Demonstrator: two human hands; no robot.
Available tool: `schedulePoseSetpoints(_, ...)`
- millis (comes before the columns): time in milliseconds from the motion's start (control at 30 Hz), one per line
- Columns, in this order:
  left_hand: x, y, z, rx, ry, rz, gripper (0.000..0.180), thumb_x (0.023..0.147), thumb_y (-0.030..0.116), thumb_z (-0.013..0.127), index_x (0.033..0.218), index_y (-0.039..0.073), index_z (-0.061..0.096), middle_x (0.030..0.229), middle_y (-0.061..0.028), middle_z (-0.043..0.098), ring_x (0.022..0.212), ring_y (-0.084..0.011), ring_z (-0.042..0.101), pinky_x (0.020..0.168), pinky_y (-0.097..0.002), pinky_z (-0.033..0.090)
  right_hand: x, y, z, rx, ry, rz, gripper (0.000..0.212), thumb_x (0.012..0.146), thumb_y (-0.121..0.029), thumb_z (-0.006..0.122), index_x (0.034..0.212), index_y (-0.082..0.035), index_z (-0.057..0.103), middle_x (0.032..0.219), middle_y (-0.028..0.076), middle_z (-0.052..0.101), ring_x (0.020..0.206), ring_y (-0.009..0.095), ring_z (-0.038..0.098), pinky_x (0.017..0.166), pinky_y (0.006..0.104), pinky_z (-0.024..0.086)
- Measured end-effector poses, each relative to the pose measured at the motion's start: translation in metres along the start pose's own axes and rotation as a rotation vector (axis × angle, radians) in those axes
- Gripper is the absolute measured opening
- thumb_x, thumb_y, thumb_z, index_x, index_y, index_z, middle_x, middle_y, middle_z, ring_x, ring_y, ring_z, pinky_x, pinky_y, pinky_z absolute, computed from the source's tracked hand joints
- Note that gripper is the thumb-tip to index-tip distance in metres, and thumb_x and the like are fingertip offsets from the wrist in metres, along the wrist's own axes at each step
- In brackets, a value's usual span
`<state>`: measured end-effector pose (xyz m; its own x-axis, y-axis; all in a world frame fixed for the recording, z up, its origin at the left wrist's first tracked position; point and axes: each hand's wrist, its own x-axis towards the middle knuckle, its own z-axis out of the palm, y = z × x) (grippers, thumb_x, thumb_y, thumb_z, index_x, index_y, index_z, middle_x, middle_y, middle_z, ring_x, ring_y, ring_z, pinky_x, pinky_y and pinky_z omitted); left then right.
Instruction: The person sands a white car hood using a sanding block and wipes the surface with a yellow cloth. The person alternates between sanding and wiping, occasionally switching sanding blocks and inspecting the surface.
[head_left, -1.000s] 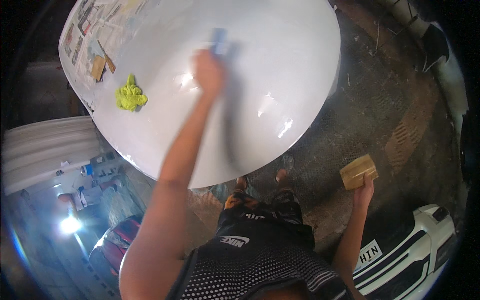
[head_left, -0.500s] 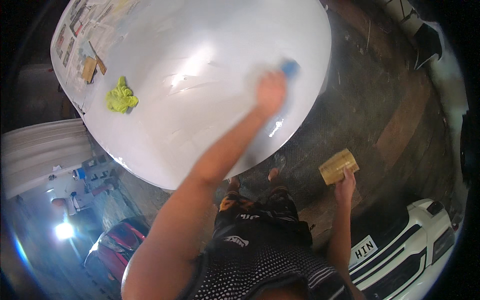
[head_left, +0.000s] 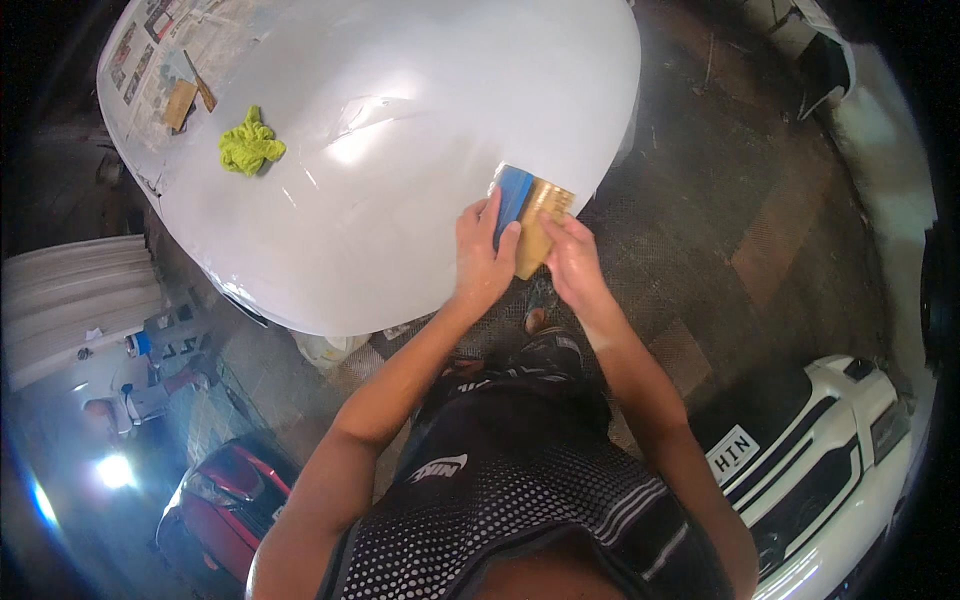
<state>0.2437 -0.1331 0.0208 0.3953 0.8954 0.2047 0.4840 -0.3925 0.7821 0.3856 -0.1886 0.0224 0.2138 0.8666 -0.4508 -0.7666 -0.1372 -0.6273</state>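
Observation:
My left hand grips a flat blue block at the near right part of a white car hood. My right hand pinches a tan, sandpaper-like sheet between thumb and fingers. The sheet lies right up against the block's right side, over the hood's near edge; whether the two are pressed together I cannot tell. To the left on the hood lies a crumpled yellow-green cloth, apart from both hands.
Newspaper covers the hood's far left, with a tan piece and a thin brown stick there. Behind me on the right stands a white car front; a red car is lower left. A person is far left.
My left hand has drawn the blue block back from farther up the hood toward me. My right hand has brought the tan sheet up from the lower right to meet it.

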Motion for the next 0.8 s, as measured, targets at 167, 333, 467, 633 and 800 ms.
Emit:
schedulePoseSetpoints(167, -0.045, -0.003, -0.067, 0.160, 0.070, 0.117, 0.062, 0.091, 0.017, 0.067, 0.149, 0.002, 0.049, 0.134, -0.0276, 0.049, 0.120, -0.0439, 0.048, 0.102, -0.0545, 0.040, -0.036, 0.042, 0.069, -0.017, -0.055, -0.023, 0.023, 0.107, -0.018, 0.055, 0.121, 0.000, 0.059, 0.114, 0.009, 0.070, 0.101, 0.015, 0.068, 0.091, 0.0322, 0.054)
schedulePoseSetpoints(333, -0.103, -0.037, -0.133, 0.182, 0.141, 0.182, 0.060, 0.091, 0.018, 0.068, 0.148, 0.006, 0.053, 0.133, -0.0264, 0.049, 0.117, -0.0432, 0.049, 0.099, -0.0541, 0.041, -0.076, 0.127, 0.116, -0.104, -0.031, -0.122, 0.023, 0.107, -0.021, 0.057, 0.116, 0.000, 0.061, 0.104, 0.005, 0.069, 0.089, 0.011, 0.065, 0.082, 0.0298, 0.053)
schedulePoseSetpoints(467, -0.151, -0.061, -0.194, 0.222, 0.126, 0.243, 0.057, 0.091, 0.013, 0.068, 0.146, 0.005, 0.056, 0.130, -0.0282, 0.051, 0.116, -0.0444, 0.049, 0.100, -0.0529, 0.041, -0.111, 0.190, 0.148, -0.040, -0.068, -0.134, 0.022, 0.106, -0.021, 0.061, 0.114, 0.000, 0.063, 0.102, 0.005, 0.070, 0.088, 0.010, 0.065, 0.081, 0.0297, 0.053)
schedulePoseSetpoints(633, -0.196, -0.082, -0.253, 0.144, 0.036, 0.248, 0.064, 0.091, 0.021, 0.071, 0.150, 0.007, 0.051, 0.135, -0.0246, 0.051, 0.120, -0.0424, 0.049, 0.102, -0.0534, 0.039, -0.159, 0.230, 0.194, -0.197, -0.008, -0.223, 0.023, 0.099, -0.013, 0.070, 0.116, 0.001, 0.065, 0.108, 0.008, 0.073, 0.095, 0.013, 0.068, 0.088, 0.0301, 0.054)
schedulePoseSetpoints(800, -0.187, -0.116, -0.276, -0.439, -0.148, -0.116, 0.080, 0.093, 0.036, 0.076, 0.152, -0.006, 0.040, 0.146, -0.0246, 0.049, 0.133, -0.0371, 0.050, 0.112, -0.0487, 0.040, -0.178, 0.209, 0.182, -0.210, -0.045, -0.184, 0.029, 0.098, -0.015, 0.072, 0.120, 0.002, 0.064, 0.113, 0.010, 0.072, 0.100, 0.016, 0.069, 0.093, 0.0342, 0.056)
